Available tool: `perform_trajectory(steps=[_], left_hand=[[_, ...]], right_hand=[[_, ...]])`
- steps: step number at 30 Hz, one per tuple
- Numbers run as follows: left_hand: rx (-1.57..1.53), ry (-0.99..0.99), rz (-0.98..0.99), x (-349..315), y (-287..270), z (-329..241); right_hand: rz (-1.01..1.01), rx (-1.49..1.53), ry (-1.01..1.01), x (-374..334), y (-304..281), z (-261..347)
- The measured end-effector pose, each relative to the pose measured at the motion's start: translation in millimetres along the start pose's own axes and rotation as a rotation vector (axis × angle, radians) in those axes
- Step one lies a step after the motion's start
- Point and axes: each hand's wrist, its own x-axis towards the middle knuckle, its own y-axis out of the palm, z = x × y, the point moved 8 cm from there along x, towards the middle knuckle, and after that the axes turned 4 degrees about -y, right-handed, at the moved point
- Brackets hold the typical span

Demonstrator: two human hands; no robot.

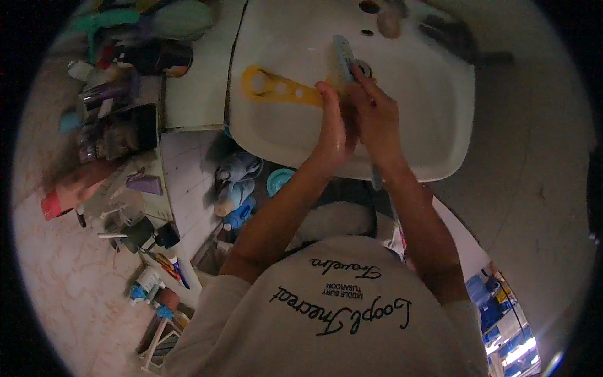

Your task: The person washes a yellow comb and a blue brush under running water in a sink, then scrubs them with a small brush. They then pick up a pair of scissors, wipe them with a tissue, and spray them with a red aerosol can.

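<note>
Both my hands work close together over the white sink basin (427, 119). My left hand (334, 129) is closed around a yellow tool with a long handle (282, 88) that has round holes in it; the handle points left, and its other end is hidden between my hands. My right hand (380, 116) is bent over a narrow pale grey-blue piece (343, 56), possibly a brush or comb, with fingers against its side. This piece stands tilted across the yellow tool, near the drain. What lies between my palms is hidden.
A dark tap (449, 38) and a tap hole (369, 6) are at the basin's far side. To the left, a white ledge (195, 103) adjoins shelves with bottles (157, 58) and several toiletries. Below stand blue containers (239, 213) and a turquoise round lid or bowl (280, 182).
</note>
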Motion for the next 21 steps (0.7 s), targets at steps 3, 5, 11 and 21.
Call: perform_trajectory(steps=[3,5,11,21], left_hand=[[0.11,0.115,-0.066,20,-14,-35],[0.102,0.095,-0.093,18,-17,-33],[0.121,0.04,0.02,22,-24,-21],[-0.047,-0.035,-0.101,10,-13,-12]], right_hand=[[-0.003,-0.014,-0.015,-20,9,4],[-0.012,-0.102,-0.142,-23,11,8],[0.052,-0.082,0.029,-20,9,8],[-0.012,-0.182,-0.431,-15,5,33]])
